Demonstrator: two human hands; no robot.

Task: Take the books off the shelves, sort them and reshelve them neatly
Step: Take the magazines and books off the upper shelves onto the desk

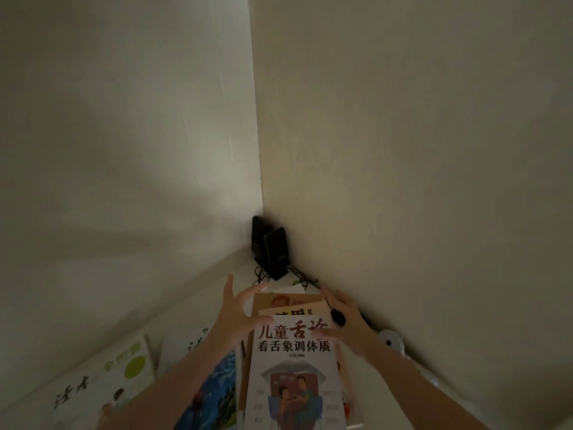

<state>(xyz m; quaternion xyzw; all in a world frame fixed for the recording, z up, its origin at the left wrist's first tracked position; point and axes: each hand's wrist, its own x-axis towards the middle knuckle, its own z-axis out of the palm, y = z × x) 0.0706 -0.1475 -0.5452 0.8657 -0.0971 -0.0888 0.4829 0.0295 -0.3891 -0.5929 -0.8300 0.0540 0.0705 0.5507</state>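
Sorting is judged under way — book stack (294,377) lies near the back corner of the white surface (192,308), flanked by left hand (238,311) and right hand (350,321), both spread wide, nothing gripped; squaring its edges is needed next.

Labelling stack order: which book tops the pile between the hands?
The white-covered book with the large black-and-red title and a drawing of two people; the tan books show only at its far edge, underneath.
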